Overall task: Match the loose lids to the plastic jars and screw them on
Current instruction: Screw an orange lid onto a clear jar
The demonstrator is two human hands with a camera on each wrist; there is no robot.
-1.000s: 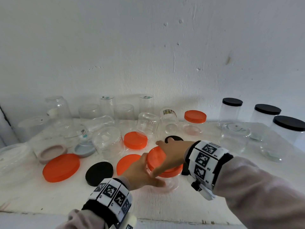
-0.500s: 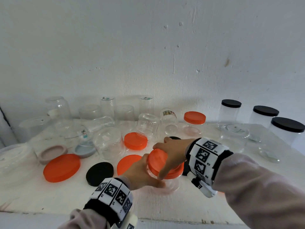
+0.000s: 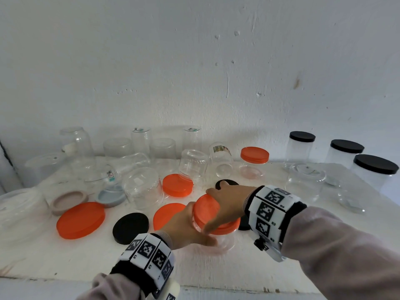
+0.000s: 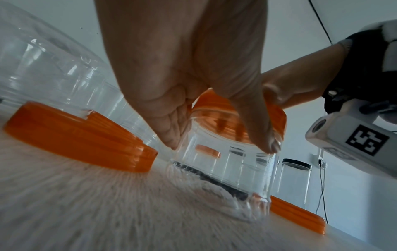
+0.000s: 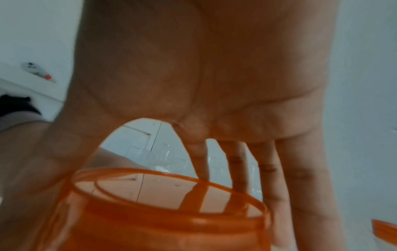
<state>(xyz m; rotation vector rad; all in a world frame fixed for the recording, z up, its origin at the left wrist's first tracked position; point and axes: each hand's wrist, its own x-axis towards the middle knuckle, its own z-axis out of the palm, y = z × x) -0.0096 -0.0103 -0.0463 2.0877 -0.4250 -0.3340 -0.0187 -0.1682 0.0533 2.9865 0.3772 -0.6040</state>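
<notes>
A small clear plastic jar [image 3: 220,242] stands near the table's front edge. My left hand [image 3: 190,229] grips it from the left, the thumb across its near side. An orange lid [image 3: 206,211] sits on the jar's mouth. My right hand [image 3: 226,203] comes in from the right and holds this lid, fingers spread over the top and thumb on the near rim. The left wrist view shows the jar [image 4: 234,171] on the table under the lid [image 4: 276,117]. In the right wrist view my fingers [image 5: 305,186] reach over the lid [image 5: 171,225].
Loose orange lids [image 3: 81,219] [image 3: 177,185] [image 3: 167,215] and a black lid [image 3: 131,227] lie left of the jar. Several upturned clear jars [image 3: 142,187] crowd behind. Capped jars stand at the back [image 3: 254,161] and right [image 3: 375,169]. The table's front edge [image 3: 216,287] is close.
My right hand has turned on the orange lid, its fingers curling further over the top. The left hand and the jar have stayed in place.
</notes>
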